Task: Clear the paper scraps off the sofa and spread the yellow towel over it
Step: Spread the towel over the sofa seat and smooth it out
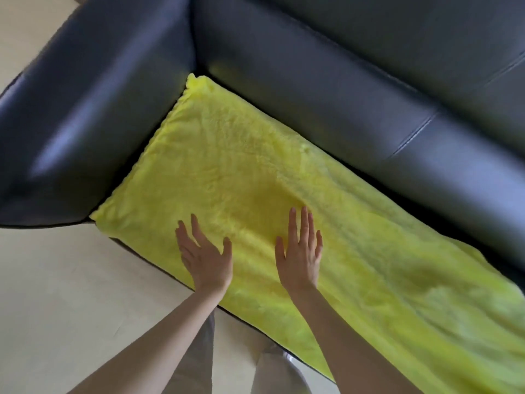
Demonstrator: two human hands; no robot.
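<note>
The yellow towel (284,194) is laid flat over the seat of the dark sofa (341,95); its right end is cut off by the frame edge. The left hand (206,255) and right hand (299,251) are held flat with straight fingers on the towel, gripping nothing. The seat beneath is hidden.
</note>
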